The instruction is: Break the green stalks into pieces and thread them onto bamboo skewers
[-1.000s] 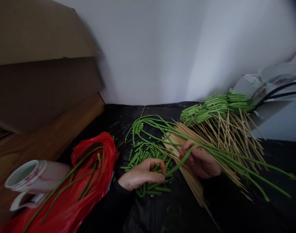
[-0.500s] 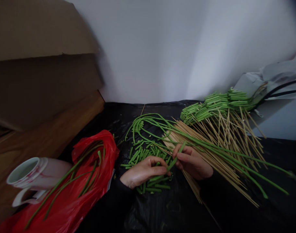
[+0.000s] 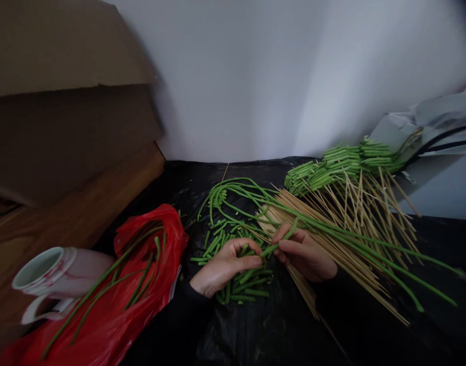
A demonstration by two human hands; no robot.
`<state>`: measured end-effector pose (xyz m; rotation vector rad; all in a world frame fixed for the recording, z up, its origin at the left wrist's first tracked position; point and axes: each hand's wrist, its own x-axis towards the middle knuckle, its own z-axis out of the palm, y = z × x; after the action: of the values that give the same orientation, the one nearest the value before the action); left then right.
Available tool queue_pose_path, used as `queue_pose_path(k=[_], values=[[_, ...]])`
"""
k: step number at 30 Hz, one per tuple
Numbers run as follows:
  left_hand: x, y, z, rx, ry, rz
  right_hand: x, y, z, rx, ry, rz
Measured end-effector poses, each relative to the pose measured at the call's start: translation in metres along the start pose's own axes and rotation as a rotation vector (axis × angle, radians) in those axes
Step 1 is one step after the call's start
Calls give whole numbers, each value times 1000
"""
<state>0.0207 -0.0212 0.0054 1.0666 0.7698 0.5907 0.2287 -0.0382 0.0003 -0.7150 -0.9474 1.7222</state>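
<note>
Between my two hands is a piece of green long bean (image 3: 270, 250), slanting up to the right. My left hand (image 3: 228, 264) pinches its lower left end between thumb and fingers. The upper part rests in the fingers of my right hand (image 3: 307, 254), closed around it. Under and behind my left hand lies a heap of short-cut long bean pieces (image 3: 252, 287). Whole long beans (image 3: 343, 236) stretch from a curled loop behind the heap to the right, passing over a bundle of thin bamboo skewers (image 3: 320, 223).
Skewered rows of bean pieces (image 3: 340, 165) lie at the back right against the wall. To the left are a red plastic bag (image 3: 141, 315) with darker long beans on it and a white mug (image 3: 84, 272) tipped on its side. Black plastic sheeting (image 3: 256, 335) covers the surface.
The bean piece between my hands has tilted flatter, its left end rising along with my left fingertips. My right hand has barely moved.
</note>
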Motion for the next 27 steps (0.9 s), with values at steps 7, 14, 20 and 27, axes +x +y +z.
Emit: queue_pose_path(k=[7, 14, 20, 27], values=[[5, -4, 3, -162, 79, 134, 0, 10, -1, -70, -27, -59], [5, 9, -3, -502, 131, 170, 1, 23, -4, -196, -87, -3], [3, 17, -8, -545, 57, 118, 1, 16, 2, -159, -125, 35], [-3, 15, 5, -70, -32, -46, 1, 15, 1, -219, -117, 17]])
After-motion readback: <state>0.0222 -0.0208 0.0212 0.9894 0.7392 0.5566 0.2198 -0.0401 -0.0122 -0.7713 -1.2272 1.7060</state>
